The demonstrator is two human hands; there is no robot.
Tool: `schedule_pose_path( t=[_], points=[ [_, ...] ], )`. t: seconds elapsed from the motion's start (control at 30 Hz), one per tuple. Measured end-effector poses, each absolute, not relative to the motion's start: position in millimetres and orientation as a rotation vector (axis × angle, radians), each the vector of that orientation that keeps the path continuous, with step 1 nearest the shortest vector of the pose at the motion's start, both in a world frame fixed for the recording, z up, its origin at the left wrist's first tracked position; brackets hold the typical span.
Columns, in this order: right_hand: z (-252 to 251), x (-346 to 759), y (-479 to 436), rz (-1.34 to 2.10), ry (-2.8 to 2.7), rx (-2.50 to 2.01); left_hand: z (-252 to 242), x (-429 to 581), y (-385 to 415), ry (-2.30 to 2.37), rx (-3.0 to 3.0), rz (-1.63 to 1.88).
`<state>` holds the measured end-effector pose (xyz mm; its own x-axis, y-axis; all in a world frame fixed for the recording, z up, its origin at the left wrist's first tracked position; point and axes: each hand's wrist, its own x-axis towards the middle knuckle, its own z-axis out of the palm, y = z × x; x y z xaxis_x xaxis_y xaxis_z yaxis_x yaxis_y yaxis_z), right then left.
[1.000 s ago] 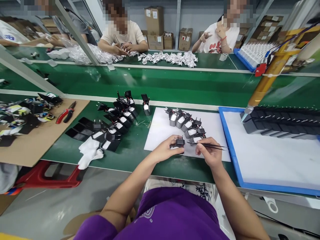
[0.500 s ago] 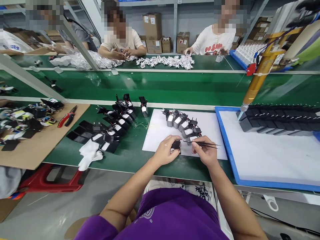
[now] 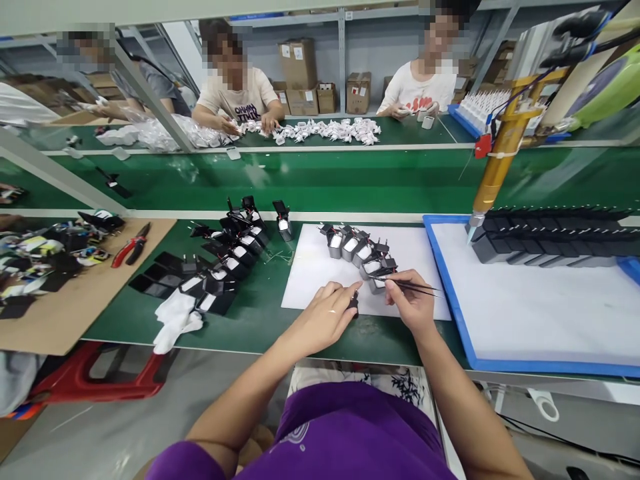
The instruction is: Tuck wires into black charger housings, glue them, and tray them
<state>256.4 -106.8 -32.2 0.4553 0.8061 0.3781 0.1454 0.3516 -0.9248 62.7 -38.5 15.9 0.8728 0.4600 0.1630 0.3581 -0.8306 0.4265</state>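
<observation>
My left hand (image 3: 325, 315) is closed around a small black power adapter (image 3: 355, 305) at the near edge of the white sheet (image 3: 304, 283); the fingers cover most of it. In my right hand (image 3: 414, 305) is a pair of black tweezers (image 3: 420, 288), held like a pen, its long ends sticking out to the right. The other end reaches left, over the nearest of several opened adapter housings (image 3: 353, 248). These grey-black housings stand in a curved row on the sheet, with red and black wires and lids showing at their tops.
More opened housings (image 3: 240, 250) stand left of the sheet, beside a white glove (image 3: 175, 315). Red-handled pliers (image 3: 131, 247) lie on cardboard (image 3: 107, 293). At right, a blue-edged tray (image 3: 463, 327) holds rows of closed adapters (image 3: 550, 243) under a yellow dispenser (image 3: 495, 173). Co-workers sit opposite.
My left hand has turned over the adapter, its fingers now flatter and covering more of it. My right hand stays nearly in place with the tweezers. The camera view has shifted slightly.
</observation>
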Motion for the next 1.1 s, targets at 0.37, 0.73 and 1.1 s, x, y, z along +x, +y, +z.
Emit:
schedule_pose_path(
  t=[0.37, 0.73, 1.1],
  points=[
    [-32.0, 255.1, -103.8, 0.598, -1.126, -1.162, -30.4, 61.1, -28.3, 0.553, 2.777, 0.847],
    [-19.6, 257.7, -110.8, 0.816, -1.65, -1.203, -21.8, 68.1, -18.9, 0.564, 2.775, 0.998],
    [-37.6, 246.5, -100.8, 0.666, -1.773, -1.377, -14.2, 65.8, -18.5, 0.629, 2.832, 0.918]
  ],
)
